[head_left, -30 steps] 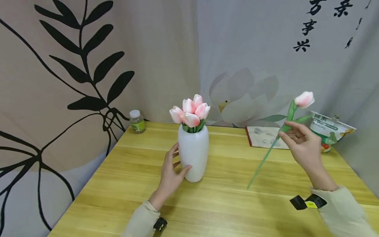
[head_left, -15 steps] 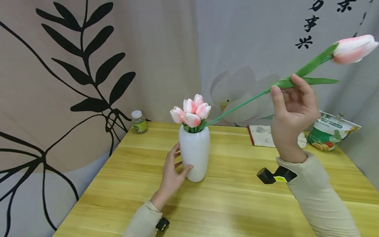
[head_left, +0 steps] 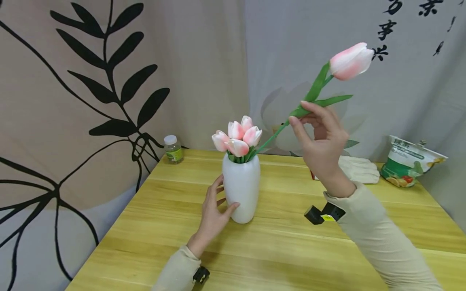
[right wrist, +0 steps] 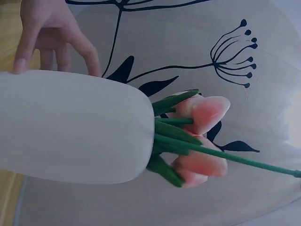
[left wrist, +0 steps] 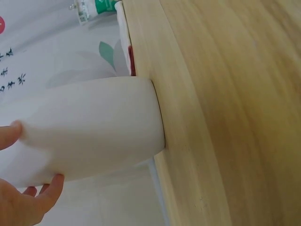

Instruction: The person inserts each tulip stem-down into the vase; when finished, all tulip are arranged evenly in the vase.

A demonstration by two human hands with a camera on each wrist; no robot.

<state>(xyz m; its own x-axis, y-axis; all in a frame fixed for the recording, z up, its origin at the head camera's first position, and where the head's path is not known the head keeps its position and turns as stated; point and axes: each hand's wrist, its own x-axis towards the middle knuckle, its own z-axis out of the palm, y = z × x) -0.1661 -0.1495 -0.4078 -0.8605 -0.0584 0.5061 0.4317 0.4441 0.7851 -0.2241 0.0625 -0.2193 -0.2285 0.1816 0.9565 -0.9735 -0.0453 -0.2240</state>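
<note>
A white vase (head_left: 241, 190) stands upright on the table with several pink-and-white tulips (head_left: 238, 148) in its mouth. My left hand (head_left: 212, 216) holds the vase from the left side, thumb in front and fingers behind. Up to the right, my right hand (head_left: 324, 141) pinches a single tulip (head_left: 351, 62) by its leaves and stem between thumb and fingertips. That tulip leans to the right, its green stem (right wrist: 225, 156) running down to the vase's mouth among the other leaves. In the right wrist view the stem's lower end is hidden at the rim.
A small bottle with a white cap (head_left: 172, 149) stands at the table's back left. White folded cloth (head_left: 358, 169) lies at the back right, beside a green and white bag (head_left: 407, 163). Patterned curtains (head_left: 204, 72) hang behind the wooden table (head_left: 284, 246).
My right hand has lifted the single tulip, then moved left, bringing its stem from over the table to the vase's mouth. My left hand stays on the vase.
</note>
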